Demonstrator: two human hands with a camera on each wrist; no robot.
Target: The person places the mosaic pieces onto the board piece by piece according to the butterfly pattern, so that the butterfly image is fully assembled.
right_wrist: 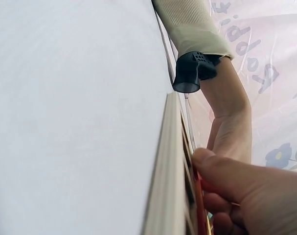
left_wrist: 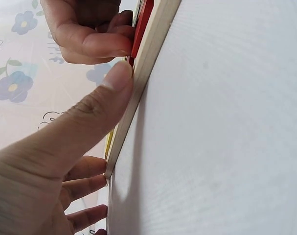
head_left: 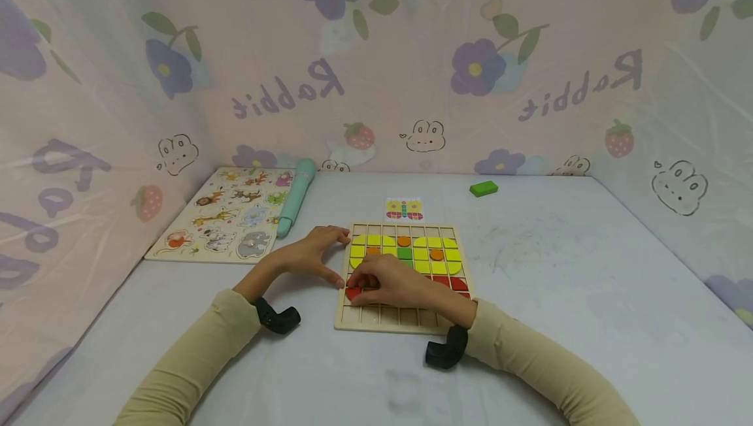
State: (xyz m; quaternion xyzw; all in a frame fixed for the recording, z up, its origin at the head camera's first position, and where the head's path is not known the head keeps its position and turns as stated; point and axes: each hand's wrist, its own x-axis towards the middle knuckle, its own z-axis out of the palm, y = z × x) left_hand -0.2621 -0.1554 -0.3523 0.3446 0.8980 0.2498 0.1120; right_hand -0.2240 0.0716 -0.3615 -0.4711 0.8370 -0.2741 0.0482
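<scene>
A wooden grid board (head_left: 385, 317) lies on the table, its slots holding yellow, orange, green and red tiles. My right hand (head_left: 395, 280) is over its lower left part, fingers curled, pinching a rounded red tile (head_left: 353, 293) at the left edge. In the left wrist view that red tile (left_wrist: 142, 28) stands slightly proud of the board's rim. My left hand (head_left: 307, 257) rests against the board's left side, thumb and fingers spread and fairly straight. Some tiles are hidden beneath my right hand (right_wrist: 231, 191).
Behind the board lies a small butterfly pattern card (head_left: 404, 209). An animal puzzle board (head_left: 202, 243) is at the left, with a teal pen-like stick (head_left: 298, 197) along its right side. A green block (head_left: 484, 189) sits at the back right. Printed fabric walls surround the table.
</scene>
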